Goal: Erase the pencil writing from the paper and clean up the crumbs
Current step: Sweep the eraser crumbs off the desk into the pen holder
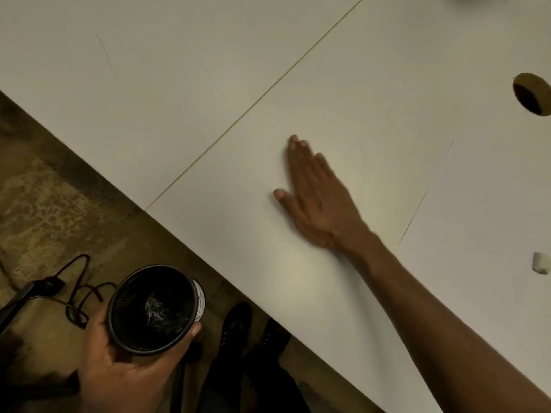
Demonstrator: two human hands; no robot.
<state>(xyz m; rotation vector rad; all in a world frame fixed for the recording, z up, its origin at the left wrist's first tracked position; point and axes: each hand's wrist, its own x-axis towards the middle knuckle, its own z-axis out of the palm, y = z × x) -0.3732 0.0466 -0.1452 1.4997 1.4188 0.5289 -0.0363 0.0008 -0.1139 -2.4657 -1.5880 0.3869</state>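
Note:
My right hand (313, 198) lies flat on the white table (208, 70), fingers straight and together, pointing up and left, thumb spread toward the table's front edge. Below that edge, my left hand (125, 368) grips a small black round bin (153, 308) from underneath, its mouth tilted toward me; pale scraps lie at its bottom. A white eraser (541, 263) sits at the right border. The sheet of paper (483, 204) is white on white, its thin edge showing right of my wrist. No crumbs are visible.
A round cable hole (532, 93) opens in the table at the upper right. A seam (253, 99) runs diagonally across the tabletop. On the brown floor lie black cables (80, 290), and dark shoes (238, 323) stand under the table edge.

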